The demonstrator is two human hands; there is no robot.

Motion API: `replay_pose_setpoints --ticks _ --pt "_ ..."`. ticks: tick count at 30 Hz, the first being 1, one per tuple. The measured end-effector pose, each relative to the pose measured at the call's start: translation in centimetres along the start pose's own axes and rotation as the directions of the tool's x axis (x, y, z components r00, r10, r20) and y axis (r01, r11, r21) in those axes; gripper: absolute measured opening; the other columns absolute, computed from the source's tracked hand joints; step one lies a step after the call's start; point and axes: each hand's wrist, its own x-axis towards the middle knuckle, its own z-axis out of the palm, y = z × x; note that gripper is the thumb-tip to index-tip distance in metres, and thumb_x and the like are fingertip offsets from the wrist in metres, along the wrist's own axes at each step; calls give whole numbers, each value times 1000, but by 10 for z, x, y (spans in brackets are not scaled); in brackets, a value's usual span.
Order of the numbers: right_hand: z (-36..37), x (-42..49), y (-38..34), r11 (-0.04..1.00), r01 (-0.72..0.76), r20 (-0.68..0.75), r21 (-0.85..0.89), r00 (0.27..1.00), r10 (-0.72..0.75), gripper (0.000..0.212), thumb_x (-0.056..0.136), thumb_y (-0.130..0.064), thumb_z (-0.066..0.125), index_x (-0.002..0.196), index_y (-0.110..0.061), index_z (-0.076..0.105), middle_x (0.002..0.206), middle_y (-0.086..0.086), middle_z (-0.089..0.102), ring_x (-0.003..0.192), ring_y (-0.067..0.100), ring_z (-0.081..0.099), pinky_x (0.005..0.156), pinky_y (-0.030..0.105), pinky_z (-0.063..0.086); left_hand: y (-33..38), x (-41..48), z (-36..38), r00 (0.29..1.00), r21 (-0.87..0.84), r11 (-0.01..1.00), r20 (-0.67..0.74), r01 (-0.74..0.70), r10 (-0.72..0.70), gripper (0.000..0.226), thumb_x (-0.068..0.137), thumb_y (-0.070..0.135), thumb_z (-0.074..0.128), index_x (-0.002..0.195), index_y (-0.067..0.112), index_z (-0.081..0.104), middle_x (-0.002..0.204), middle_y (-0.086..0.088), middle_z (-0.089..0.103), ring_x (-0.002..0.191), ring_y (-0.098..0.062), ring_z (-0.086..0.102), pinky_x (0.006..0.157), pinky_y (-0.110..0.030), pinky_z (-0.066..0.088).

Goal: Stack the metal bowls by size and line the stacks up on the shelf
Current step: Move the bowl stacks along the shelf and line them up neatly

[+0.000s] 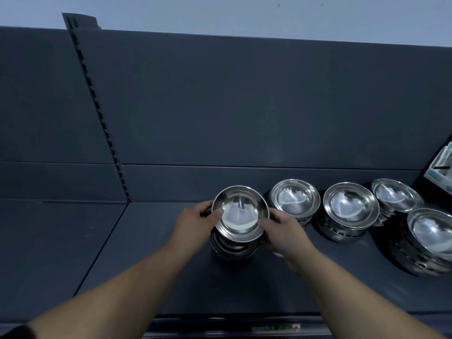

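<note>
Wide shelf [146,265], other stacks [349,206] parked off to the right, and the left stack [232,250] sits right between the hands. Left hand [198,221] pinches the tilted top bowl [241,214] at its rim, thumb inside; right hand [281,231] wraps the stack's side. Stiff, slick steel, likely light, so hold it by opposite rims.

Lighting is dim and cool, with a bluish cast throughout. The dark shelf [171,253] and back panel [244,106] reflect little. White glare patches inside the bowls [297,200] indicate overhead light. Soft shadows lie beneath the stacks. Wide-angle distortion bends straight edges near the borders. The boxes [440,165] at the right edge are blurred.
</note>
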Motion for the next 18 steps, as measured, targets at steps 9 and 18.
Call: replay_pose_setpoints --ticks 9,18 --pt "-8 8 -1 995 -66 -117 -76 991 57 16 82 -16 55 75 -15 69 69 8 64 66 23 59 73 53 57 -20 13 -2 998 507 861 -7 51 -56 41 91 37 58 123 13 62 120 -5 67 111 -19 61 90 -23 44" --pt "-15 12 7 995 -92 -133 -33 987 87 15 82 -19 55 82 -6 63 73 11 57 67 22 55 61 35 56 -18 18 1 996 548 832 -26 84 -83 13 78 23 63 80 14 73 74 -3 72 80 -18 68 64 -19 44"
